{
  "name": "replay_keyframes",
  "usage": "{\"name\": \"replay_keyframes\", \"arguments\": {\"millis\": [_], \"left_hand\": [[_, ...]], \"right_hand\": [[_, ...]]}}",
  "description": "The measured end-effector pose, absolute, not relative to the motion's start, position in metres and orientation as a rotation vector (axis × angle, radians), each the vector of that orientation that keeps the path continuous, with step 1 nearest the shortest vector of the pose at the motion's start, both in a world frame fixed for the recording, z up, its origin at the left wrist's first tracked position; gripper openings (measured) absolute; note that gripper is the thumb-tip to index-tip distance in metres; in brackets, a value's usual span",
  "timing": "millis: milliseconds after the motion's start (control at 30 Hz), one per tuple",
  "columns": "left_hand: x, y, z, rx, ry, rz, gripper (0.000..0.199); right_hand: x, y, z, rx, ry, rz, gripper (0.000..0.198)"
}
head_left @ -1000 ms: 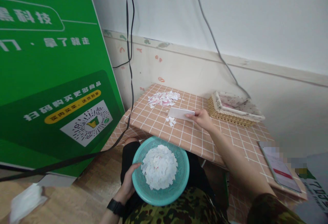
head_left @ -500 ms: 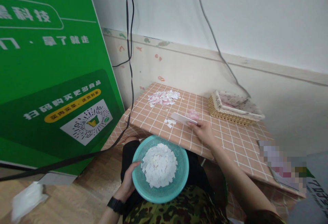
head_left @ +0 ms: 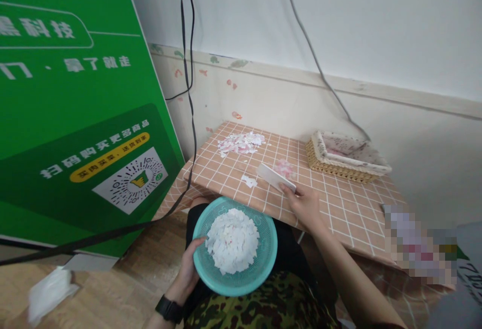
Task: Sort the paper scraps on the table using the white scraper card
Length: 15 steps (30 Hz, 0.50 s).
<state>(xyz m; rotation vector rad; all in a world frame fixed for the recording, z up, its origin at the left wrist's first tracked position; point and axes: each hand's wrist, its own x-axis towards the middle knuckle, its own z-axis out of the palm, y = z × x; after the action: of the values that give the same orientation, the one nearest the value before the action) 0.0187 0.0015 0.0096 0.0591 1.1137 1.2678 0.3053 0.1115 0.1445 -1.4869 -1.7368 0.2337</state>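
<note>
A turquoise plastic colander (head_left: 205, 276) rests on my lap, with a heap of white paper scraps (head_left: 232, 241) inside. My left hand (head_left: 190, 263) grips its left rim, thumb over the edge. Above the table, my right hand (head_left: 303, 206) pinches one end of a flat white rectangular piece (head_left: 276, 177); its exact kind I cannot make out. A few loose white scraps (head_left: 249, 181) lie just left of that piece. Beyond it sits a small patch of pinkish scraps (head_left: 285, 168). Farther back on the left is a larger pile of white and pink scraps (head_left: 241, 143).
A brown checked cloth covers the table (head_left: 339, 208) against the wall. At its back right stands a lined wicker basket (head_left: 335, 168). A green printed panel (head_left: 75, 133) rises on the left, with a black strap (head_left: 190, 118) hanging beside it. White plastic (head_left: 50, 294) lies on the floor.
My right hand has shifted slightly right and toward me with the white piece, which is now angled more steeply. My left hand stays on the colander.
</note>
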Motion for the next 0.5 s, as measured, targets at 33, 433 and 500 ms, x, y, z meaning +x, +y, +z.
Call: {"name": "replay_keyframes", "arguments": {"millis": [33,433,500], "left_hand": [[0.018,0.001,0.009,0.063,1.115,1.270,0.009],[0.015,0.000,0.018,0.049,1.102,1.261,0.017],[0.015,0.001,0.019,0.047,1.100,1.273,0.016]], "right_hand": [[0.305,0.108,0.144,-1.498,-1.742,0.211,0.034],[0.308,0.094,0.142,-1.466,-1.803,0.361,0.033],[0.307,0.097,0.142,-1.443,-1.792,0.351,0.032]]}}
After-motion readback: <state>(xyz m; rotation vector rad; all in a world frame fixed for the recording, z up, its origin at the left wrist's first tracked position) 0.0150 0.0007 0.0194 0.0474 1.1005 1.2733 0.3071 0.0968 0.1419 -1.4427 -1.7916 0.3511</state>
